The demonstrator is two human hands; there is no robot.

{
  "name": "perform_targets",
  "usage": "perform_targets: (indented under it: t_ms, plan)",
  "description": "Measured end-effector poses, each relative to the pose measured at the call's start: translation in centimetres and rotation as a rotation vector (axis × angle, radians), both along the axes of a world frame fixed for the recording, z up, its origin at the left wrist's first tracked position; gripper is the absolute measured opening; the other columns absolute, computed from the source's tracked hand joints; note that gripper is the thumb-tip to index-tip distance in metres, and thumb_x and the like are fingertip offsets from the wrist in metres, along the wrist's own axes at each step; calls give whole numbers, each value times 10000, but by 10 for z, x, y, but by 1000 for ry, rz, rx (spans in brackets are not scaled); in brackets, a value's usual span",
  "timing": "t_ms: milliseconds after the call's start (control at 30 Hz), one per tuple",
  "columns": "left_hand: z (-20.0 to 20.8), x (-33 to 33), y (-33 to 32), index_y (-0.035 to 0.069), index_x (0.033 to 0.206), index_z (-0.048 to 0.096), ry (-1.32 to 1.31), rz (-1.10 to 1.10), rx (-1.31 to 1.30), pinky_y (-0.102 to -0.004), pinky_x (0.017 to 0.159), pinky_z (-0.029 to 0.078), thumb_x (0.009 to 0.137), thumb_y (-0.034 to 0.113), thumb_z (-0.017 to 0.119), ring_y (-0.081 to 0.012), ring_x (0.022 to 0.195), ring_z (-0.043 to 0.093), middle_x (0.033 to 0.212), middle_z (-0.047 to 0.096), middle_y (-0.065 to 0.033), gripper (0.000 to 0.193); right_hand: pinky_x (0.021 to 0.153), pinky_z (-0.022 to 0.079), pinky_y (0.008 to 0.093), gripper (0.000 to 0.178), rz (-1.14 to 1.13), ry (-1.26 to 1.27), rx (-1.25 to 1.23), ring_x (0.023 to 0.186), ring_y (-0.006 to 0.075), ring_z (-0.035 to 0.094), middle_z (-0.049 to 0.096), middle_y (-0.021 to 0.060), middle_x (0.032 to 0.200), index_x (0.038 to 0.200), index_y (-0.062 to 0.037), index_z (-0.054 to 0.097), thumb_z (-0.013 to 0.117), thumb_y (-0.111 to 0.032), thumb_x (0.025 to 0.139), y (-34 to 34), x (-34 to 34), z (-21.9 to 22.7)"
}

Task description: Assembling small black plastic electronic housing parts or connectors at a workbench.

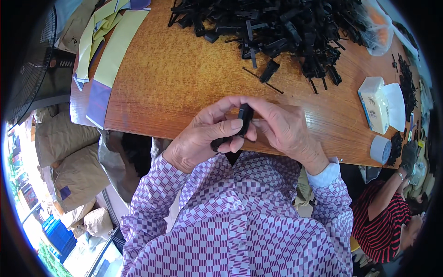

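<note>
My left hand (205, 134) is closed around a small black plastic part (245, 115), thumb pressed along its side. It is held tilted just over the table's near edge. My right hand (284, 127) reaches in from the right, its forefinger bent to the part's upper end; its other fingertips are partly hidden behind the part. On the wooden table (161, 69) beyond lies a large heap of similar black plastic parts (286, 32). One loose black part (269, 70) with thin arms lies nearer to me, apart from the heap.
Yellow and purple paper strips (115, 46) lie at the table's left, beside a fan (39, 69). To the right are a tissue pack (374, 105), a tape roll (380, 149) and a plastic bag (380, 32). A person in a striped shirt (383, 219) works there. Brown sacks (78, 175) stand left.
</note>
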State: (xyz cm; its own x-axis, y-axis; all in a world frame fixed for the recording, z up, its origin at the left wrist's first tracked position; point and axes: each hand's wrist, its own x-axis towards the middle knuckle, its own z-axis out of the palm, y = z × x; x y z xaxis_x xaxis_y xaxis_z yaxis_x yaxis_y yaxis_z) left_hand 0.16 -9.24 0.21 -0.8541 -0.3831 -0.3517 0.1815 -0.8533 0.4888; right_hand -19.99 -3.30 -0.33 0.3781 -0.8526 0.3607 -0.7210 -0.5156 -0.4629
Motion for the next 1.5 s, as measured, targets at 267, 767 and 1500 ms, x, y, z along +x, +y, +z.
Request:
perform_targets:
  t_ms: [267,767,1500]
  plan:
    - [19,-21,4,74,1250,402,-405,100,-613,-179,550,370,906,45,549,-71,664,524,893,599,-58,376,597,455,303,196,-258,-704,440,695,219,612,580,129,792,1095,-7,487,499,-143,954,14,16,1]
    - [6,-53,12,53,1132,395,-611,87,-1233,-208,628,415,876,-63,541,-66,708,487,861,509,-17,317,609,429,297,177,-299,-883,548,667,206,561,554,136,759,1039,-6,516,460,-162,977,18,7,1]
    - [17,-30,2,98,1278,424,-36,364,-149,-180,530,436,938,96,492,-92,681,570,950,597,-91,346,442,312,132,212,-166,-1420,603,564,10,451,575,9,821,1113,-12,511,536,-144,949,4,18,-9]
